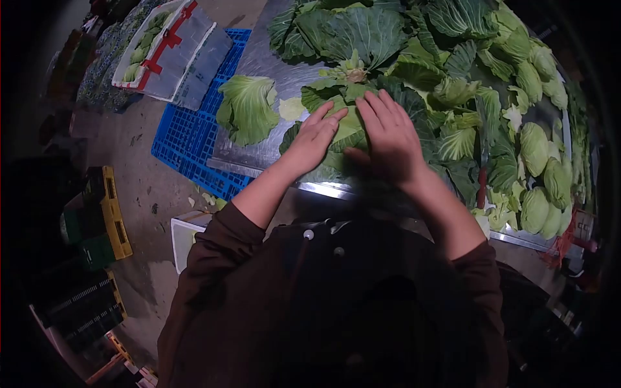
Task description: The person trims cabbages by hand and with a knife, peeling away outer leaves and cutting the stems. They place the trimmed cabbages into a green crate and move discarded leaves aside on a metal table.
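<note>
My left hand (pixel 315 137) and right hand (pixel 390 137) lay flat — palms down — on a cabbage (pixel 348 123) at the metal table (pixel 259 145) edge, loose leaves (pixel 248 107) scattered around — a blue crate (pixel 191 139) beside it.

A pale green cabbage (pixel 348 123), wrapped in darker loose leaves, lies at the near edge of the metal table (pixel 259 152).

Count: 2 hands on the table (pixel 259 145), left hand (pixel 315 139) and right hand (pixel 390 139), both flat on 1 cabbage (pixel 348 123). 1 loose cabbage leaf (pixel 248 107) lies apart at left. Trimmed cabbage heads (pixel 534 147) along the right edge: roughly 8, the pile overlaps so no exact figure. 1 knife (pixel 483 169). 1 blue crate (pixel 191 139), 1 white box (pixel 183 234), 1 yellow crate (pixel 115 213) on the floor.
</note>
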The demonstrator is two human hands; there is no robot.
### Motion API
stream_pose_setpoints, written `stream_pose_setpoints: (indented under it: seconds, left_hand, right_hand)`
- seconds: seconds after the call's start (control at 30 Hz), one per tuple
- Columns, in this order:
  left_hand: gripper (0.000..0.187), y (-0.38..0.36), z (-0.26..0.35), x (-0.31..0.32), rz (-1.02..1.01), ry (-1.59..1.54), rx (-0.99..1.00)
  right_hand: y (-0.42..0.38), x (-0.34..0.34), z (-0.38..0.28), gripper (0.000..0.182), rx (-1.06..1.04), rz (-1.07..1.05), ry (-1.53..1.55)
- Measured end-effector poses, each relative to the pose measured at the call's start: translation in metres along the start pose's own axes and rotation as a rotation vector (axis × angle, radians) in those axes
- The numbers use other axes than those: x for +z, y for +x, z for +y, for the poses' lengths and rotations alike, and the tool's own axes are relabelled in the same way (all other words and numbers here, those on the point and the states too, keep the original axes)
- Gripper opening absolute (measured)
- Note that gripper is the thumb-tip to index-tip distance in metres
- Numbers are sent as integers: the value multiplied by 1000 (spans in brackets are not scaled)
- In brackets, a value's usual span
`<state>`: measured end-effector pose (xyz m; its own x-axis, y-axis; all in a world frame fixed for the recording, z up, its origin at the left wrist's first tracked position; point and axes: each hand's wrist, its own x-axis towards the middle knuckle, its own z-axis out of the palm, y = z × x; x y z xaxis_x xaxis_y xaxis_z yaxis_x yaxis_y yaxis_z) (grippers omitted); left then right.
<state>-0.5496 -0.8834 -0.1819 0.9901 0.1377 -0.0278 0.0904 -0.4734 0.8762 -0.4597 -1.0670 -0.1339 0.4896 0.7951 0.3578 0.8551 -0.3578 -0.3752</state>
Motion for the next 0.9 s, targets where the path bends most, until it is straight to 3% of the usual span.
stream_pose_setpoints:
  seconds: [0.07, 0.13, 0.27, 0.33, 0.4, 0.47, 0.57, 0.67, 0.77, 0.9]
  left_hand:
    - [51, -1, -4, -2, 6, 1, 16]
    - [52, -1, -6, -1, 6, -16, 26]
    - [48, 0, -3, -1, -8, -49, 20]
    - [55, -6, 11, 4, 84, 586, 44]
    - [62, -18, 39, 9, 57, 605, 148]
    - [84, -22, 46, 22, -39, 674, 255]
    - [90, -12, 46, 23, -55, 748, 168]
    - [93, -1, 41, 20, -65, 824, 190]
    - [95, 16, 30, 8, -80, 815, 232]
    - [96, 30, 24, -16, -26, 582, 190]
  right_hand:
    - [-2, 13, -1, 53, -19, 48, -170]
    - [-24, 10, 0, 46, -192, -206, -38]
    - [-65, -3, 11, 38, -385, -255, 54]
    - [-79, -3, 13, 22, -334, -379, 35]
    - [-80, 4, 16, 21, -272, -418, 11]
    - [-83, 15, 18, 20, -203, -459, -5]
    - [-82, 25, 21, 21, -276, -381, -124]
    - [-82, 30, 24, 23, -220, -482, -233]
    - [-83, 46, 43, 33, -245, -449, -244]
    - [-70, 41, 56, 57, -137, -621, -120]
